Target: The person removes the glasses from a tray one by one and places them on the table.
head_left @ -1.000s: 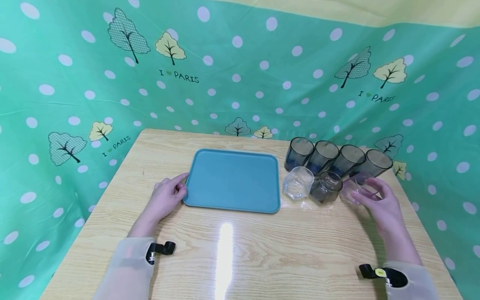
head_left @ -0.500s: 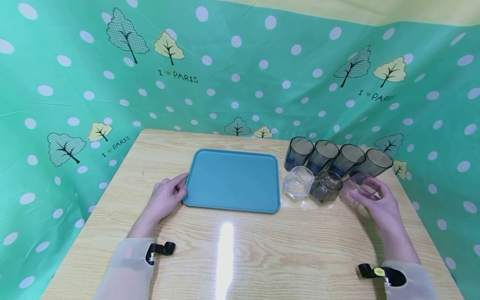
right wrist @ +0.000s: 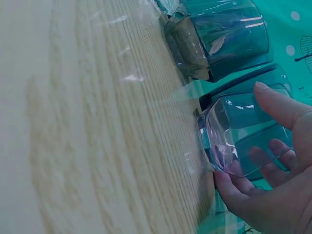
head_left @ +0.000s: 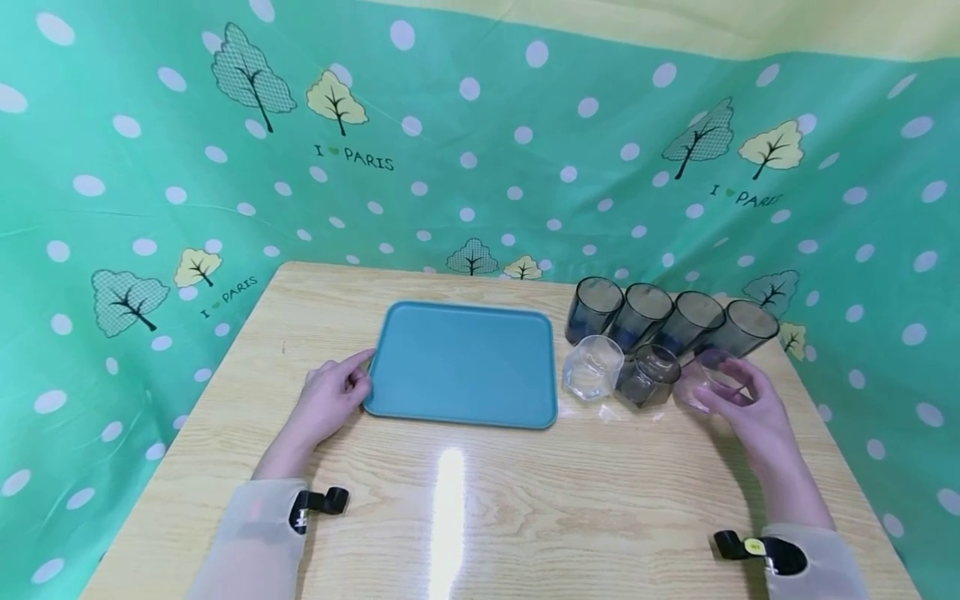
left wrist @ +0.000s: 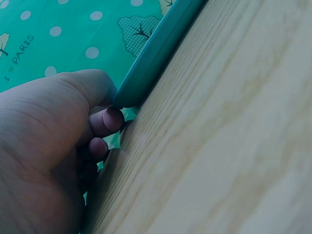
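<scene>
My left hand (head_left: 328, 393) is at the left edge of a blue rectangular tray (head_left: 465, 367). In the left wrist view, the thumb and a finger pinch the rim of the tray (left wrist: 151, 61) near its corner, with the other fingers curled below. My right hand (head_left: 757, 412) holds a short, pinkish clear glass (head_left: 692, 390) at the right end of the front row. The right wrist view has the thumb on the upper side of that faceted glass (right wrist: 222, 129) and the fingers on its opposite side.
Left of the pinkish glass stand a short smoky faceted glass (head_left: 647, 382) and a short clear faceted glass (head_left: 591, 371). Close behind them, several tall smoky tumblers (head_left: 596, 308) form a row. A patterned green cloth (head_left: 375, 108) hangs behind the wooden table (head_left: 585, 500).
The head view has shifted slightly. Both hands keep their places at the tray and the pinkish glass, and the other glasses stay where they were.
</scene>
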